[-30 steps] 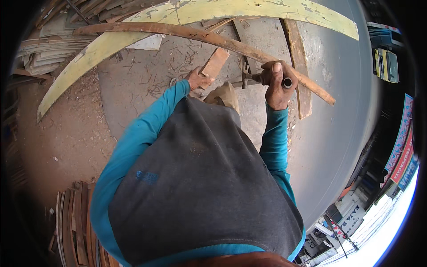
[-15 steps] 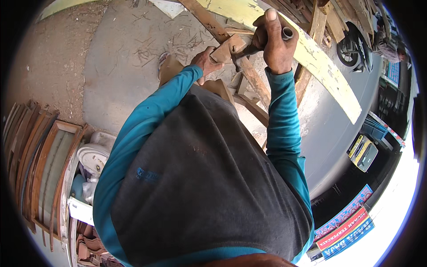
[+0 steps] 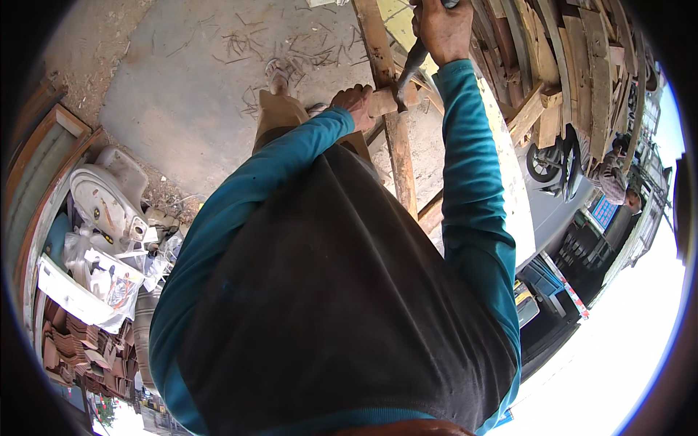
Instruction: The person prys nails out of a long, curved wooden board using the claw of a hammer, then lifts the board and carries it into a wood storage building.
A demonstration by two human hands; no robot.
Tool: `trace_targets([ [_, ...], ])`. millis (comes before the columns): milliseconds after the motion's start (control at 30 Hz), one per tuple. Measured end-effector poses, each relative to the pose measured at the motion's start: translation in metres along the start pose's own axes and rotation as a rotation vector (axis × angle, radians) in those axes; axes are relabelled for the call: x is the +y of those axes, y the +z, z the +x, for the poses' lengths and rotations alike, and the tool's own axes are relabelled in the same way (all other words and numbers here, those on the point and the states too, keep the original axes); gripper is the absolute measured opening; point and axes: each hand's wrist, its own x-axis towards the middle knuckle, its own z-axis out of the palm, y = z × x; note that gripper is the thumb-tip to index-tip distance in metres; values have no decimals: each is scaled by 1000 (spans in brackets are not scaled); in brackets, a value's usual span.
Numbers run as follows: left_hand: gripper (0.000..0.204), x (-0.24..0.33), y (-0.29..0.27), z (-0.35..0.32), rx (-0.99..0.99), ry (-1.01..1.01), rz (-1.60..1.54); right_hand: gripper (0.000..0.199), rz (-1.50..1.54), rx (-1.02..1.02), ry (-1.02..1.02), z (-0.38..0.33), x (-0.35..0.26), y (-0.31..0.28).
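Note:
My left hand (image 3: pixel 354 105) is closed around the left end of a short wooden block (image 3: pixel 382 102), which lies across a long wooden beam (image 3: pixel 400 156). Up at the top edge, my right hand (image 3: pixel 445 33) is wrapped round the dark handle of a hammer (image 3: pixel 413 62). The hammer's head is down at the block, close to its right part; whether it grips a nail there is too small to tell. Part of the right hand is cut off by the frame's edge.
Bent nails (image 3: pixel 243 43) are scattered over the grey floor sheet (image 3: pixel 174 94). Stacked planks (image 3: pixel 574 65) stand at the upper right, near a parked motorcycle (image 3: pixel 552 163) and another person (image 3: pixel 612 178). On the left are a white toilet bowl (image 3: pixel 105 200) and roof tiles (image 3: pixel 80 341).
My right hand has moved farther up and away with the hammer's handle. The block now lies flatter across the beam, still in my left hand. The whole view has shifted.

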Motion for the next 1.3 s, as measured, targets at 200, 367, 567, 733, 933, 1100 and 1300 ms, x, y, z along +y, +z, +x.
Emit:
trace_targets([
  [200, 77, 6, -6, 5, -3, -69, -48, 45, -30, -39, -456, -24, 38, -7],
  [367, 82, 7, 13, 9, -76, -101, -35, 35, 504, -35, -300, -115, 54, -75],
  [567, 83, 14, 9, 11, -11, -195, -57, 41, 409, -320, -100, -44, 23, -60],
  [733, 74, 9, 26, 0, 8, -178, -294, 45, 453, -46, -422, -103, 64, -70],
  [933, 79, 40, -3, 15, 3, -198, 0, 37, 346, -61, -393, -89, 50, -67],
  [1100, 83, 16, 31, 3, 110, -156, -170, 35, 36, 44, -536, -99, 67, -81],
  [1300, 94, 33, 12, 14, -14, -191, 20, 38, 308, 1, -356, -118, 51, -82],
])
